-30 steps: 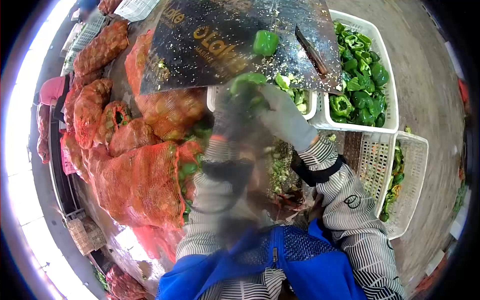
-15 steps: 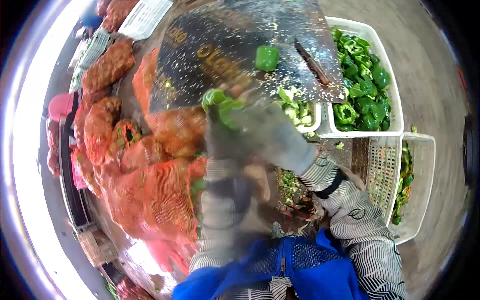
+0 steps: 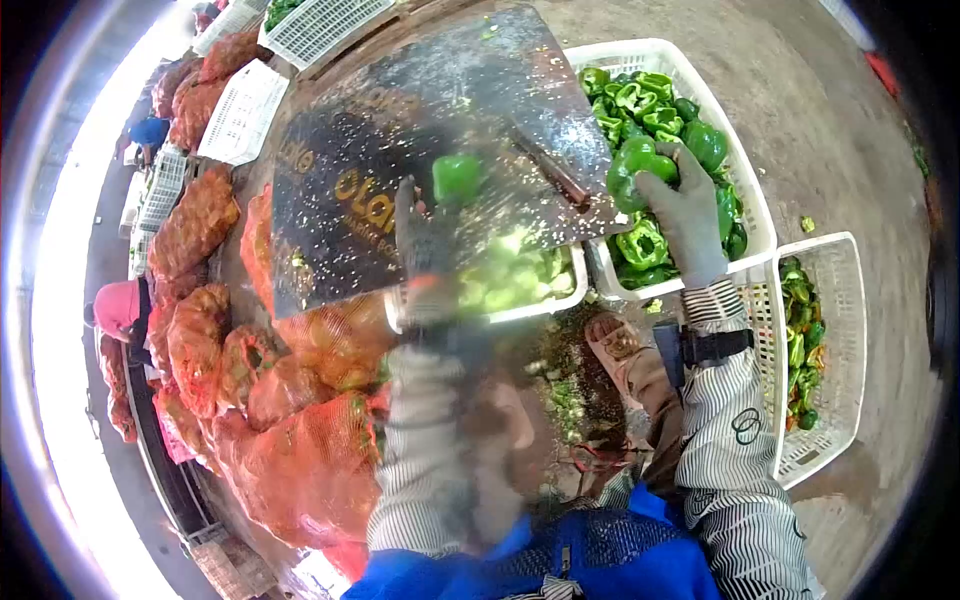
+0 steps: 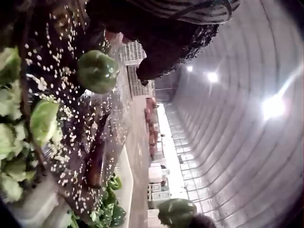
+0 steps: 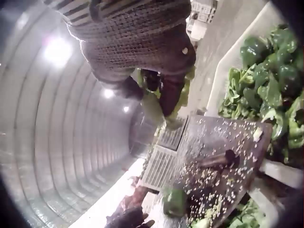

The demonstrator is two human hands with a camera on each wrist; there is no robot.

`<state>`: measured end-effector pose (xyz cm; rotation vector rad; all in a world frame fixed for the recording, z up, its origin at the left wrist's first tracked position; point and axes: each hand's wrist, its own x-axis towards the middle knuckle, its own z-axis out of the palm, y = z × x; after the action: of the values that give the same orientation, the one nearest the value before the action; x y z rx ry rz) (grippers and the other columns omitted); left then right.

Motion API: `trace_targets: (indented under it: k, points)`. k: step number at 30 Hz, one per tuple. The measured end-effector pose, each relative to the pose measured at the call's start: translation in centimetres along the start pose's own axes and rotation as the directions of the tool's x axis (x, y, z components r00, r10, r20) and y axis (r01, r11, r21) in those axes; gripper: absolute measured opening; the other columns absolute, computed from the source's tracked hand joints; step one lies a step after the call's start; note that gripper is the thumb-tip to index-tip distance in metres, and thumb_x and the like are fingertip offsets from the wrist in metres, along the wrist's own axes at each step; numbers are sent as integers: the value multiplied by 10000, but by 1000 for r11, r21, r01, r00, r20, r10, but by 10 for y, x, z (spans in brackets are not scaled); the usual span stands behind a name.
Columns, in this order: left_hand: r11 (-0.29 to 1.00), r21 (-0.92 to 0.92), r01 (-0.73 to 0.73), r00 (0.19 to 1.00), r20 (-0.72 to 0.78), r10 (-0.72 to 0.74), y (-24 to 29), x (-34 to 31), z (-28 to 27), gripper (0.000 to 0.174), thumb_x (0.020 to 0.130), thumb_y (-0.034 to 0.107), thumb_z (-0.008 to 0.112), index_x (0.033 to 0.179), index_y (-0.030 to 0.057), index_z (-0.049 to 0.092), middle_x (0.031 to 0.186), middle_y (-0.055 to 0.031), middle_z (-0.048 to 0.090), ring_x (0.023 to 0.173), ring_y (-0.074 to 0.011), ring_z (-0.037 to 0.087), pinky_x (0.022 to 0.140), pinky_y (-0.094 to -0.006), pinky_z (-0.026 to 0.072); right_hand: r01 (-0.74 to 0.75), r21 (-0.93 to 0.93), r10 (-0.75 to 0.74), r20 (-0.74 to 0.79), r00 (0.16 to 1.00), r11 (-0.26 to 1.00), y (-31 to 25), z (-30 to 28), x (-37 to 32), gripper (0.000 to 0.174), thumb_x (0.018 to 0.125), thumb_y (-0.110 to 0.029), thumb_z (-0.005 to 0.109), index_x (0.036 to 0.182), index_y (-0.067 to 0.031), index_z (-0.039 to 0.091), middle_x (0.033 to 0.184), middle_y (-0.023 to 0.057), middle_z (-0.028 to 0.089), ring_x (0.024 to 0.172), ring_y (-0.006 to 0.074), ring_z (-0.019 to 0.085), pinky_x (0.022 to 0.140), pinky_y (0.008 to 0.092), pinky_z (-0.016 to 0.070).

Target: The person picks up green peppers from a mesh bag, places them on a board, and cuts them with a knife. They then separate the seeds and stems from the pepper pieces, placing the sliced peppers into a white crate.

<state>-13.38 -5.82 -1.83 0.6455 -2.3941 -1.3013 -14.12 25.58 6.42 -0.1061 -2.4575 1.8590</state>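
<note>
- Several red mesh sacks [image 3: 305, 465] slump on the floor.
- The left hand [image 3: 425, 245], fingers apart, is over the dark, seed-strewn board [image 3: 440, 90].
- A green pepper [image 3: 457, 180] sits on the board, near that hand.
- Next, a knife [image 3: 556, 172] lies flat.
- The right hand [image 3: 690, 215] grips a second pepper [image 3: 628, 172] above a white crate [image 3: 768, 240] of peppers.

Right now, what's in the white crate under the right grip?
The white crate holds green peppers, some opened and hollow. The right grip holds another pepper over them, hiding some. Anything beneath the top layer, and the crate's bottom, is covered.
</note>
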Motion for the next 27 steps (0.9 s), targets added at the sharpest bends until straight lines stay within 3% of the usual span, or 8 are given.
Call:
trace_targets:
  k: [3,5,7,10,14,16,21,27]
  points:
    - [884,444,-147,986,-4,166,-14,47,43,960,712,349,839,1471,67,323,1406,-206,471,1220,-344,534,1019,-400,448,-41,-187,36,-33,999,981,43,-23,20,520,795,-196,685,1260,-7,548,1133,227,636,989,269,650,857,364,518]
    - [927,370,-58,934,347,-80,2,61,47,987,679,391,852,1465,106,327,1385,-216,489,1234,-367,518,1038,-440,433,20,-776,-145,-93,985,631,58,-32,20,562,817,-203,684,1323,-44,497,1249,254,573,1073,336,629,900,417,511]
    - [890,457,-10,986,154,-68,4,45,49,875,694,321,854,1409,149,379,1292,-187,544,1103,-339,588,971,-398,482,41,-795,-138,-54,989,606,51,-31,18,548,847,-184,659,1346,-71,465,1309,251,526,1125,375,592,949,445,487]
    - [925,343,-164,971,222,90,-18,25,43,790,739,258,819,1391,143,387,1244,-163,555,1049,-309,604,911,-379,522,199,-606,-97,197,976,770,37,-8,12,503,876,-171,614,1350,-66,479,1279,214,556,1117,388,581,956,458,476]
    - [838,-529,135,933,353,73,12,-37,7,666,817,164,740,1381,137,386,1194,-108,551,1040,-239,603,794,-309,573,274,-434,-137,320,937,858,14,32,-6,546,904,-214,634,1402,-72,460,1315,197,551,1161,334,576,984,409,467]
    - [844,-535,31,939,305,158,33,-64,-12,686,803,133,757,1378,135,385,1203,-108,545,1054,-239,599,819,-318,568,65,160,-135,480,867,985,7,56,-15,546,904,-183,651,1406,-80,462,1302,147,567,1126,241,592,941,350,500]
    - [759,-160,-631,771,-21,637,55,-98,-20,769,728,8,792,1377,68,385,1323,-113,471,1156,-234,538,915,-334,530,-111,404,-202,654,729,908,-8,99,-33,619,884,-232,697,1422,-64,442,1376,192,518,1252,286,516,1055,354,418]
    - [851,-521,-67,945,240,221,38,-91,-37,798,739,49,803,1406,88,366,1293,-99,475,1146,-225,535,930,-330,526,-17,213,-150,742,653,977,-2,120,-12,571,937,-337,608,1413,-57,463,1379,205,521,1229,302,547,1054,378,419]
